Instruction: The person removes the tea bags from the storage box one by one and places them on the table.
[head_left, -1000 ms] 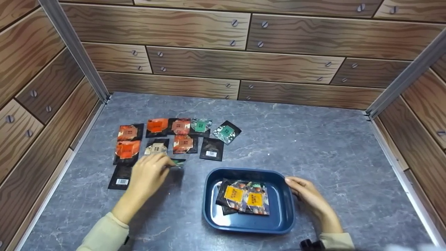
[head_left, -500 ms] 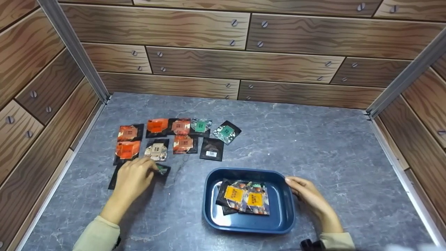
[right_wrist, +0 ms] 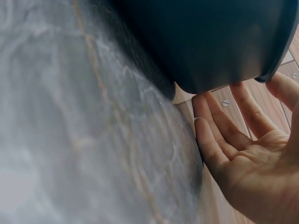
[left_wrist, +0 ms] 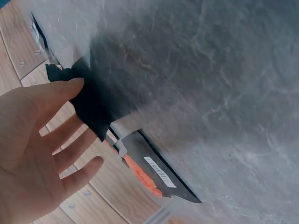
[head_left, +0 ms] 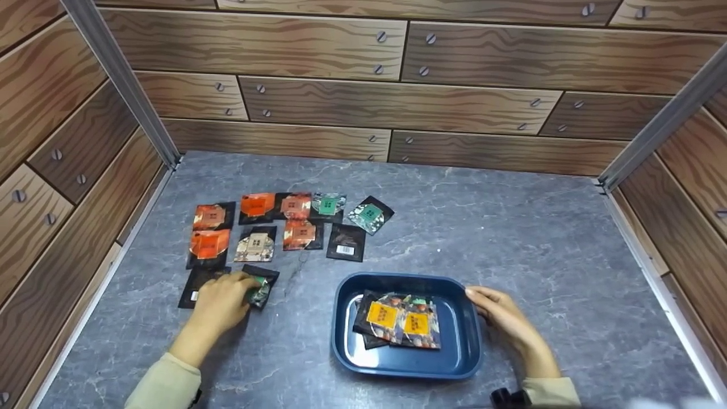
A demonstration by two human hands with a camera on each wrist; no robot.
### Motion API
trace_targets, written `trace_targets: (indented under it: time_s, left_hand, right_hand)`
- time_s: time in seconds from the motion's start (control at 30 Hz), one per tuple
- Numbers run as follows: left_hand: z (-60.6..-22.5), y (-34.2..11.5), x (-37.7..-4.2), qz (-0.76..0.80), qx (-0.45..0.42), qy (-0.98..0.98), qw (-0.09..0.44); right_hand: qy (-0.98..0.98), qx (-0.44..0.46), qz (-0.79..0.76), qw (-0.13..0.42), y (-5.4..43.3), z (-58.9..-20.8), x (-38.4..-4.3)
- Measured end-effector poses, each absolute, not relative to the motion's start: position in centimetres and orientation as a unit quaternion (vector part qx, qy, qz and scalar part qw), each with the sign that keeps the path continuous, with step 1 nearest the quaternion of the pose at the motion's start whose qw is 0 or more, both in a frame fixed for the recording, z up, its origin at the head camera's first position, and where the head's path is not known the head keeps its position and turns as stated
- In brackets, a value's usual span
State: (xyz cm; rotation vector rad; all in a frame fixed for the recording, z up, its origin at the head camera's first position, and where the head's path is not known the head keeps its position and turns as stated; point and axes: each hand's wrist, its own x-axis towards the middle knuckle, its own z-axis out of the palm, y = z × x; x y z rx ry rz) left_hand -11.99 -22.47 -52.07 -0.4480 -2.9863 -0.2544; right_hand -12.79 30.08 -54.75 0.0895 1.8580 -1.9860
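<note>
My left hand (head_left: 221,301) pinches a black sachet with a green label (head_left: 261,288) between thumb and fingers, low over the left part of the table. In the left wrist view the dark back of that sachet (left_wrist: 91,105) shows, creased under the thumb. Beside it lies a black sachet with a barcode (head_left: 193,287), partly covered by the hand. My right hand (head_left: 505,318) touches the right side of a blue tray (head_left: 406,369). Its fairly straight fingers (right_wrist: 252,109) meet the outer wall, with the thumb at the rim. Overlapping sachets with yellow labels (head_left: 397,324) lie inside the tray.
Behind my left hand, several sachets lie flat in loose rows, including an orange one (head_left: 208,245), a beige one (head_left: 255,243) and a tilted green one (head_left: 371,215). Wood-patterned panels (head_left: 341,102) enclose the grey marbled table (head_left: 539,244) at the back and sides.
My left hand has moved left and toward me with the green-labelled sachet, bringing it beside the barcoded sachet and uncovering the beige one. The right hand and tray stay in place.
</note>
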Motion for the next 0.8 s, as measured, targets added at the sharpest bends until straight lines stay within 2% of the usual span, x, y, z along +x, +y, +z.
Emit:
trace_targets:
  time_s: [0.5, 0.7, 0.8]
  left_hand:
    - [-51.3, -22.1, -12.2, -0.089, -0.145, -0.985, 0.010]
    - [-49.7, -20.7, -12.7, -0.098, -0.150, -0.984, 0.011]
    - [-48.9, -19.6, -12.9, -0.101, -0.164, -0.981, 0.029]
  right_hand:
    - [0.682, 0.020, -0.704, 0.195, 30.0, -54.9, -13.0]
    - [0.678, 0.033, -0.707, 0.198, 30.0, -55.1, -12.9]
    - [0.679, 0.035, -0.705, 0.199, 30.0, -55.1, -12.8]
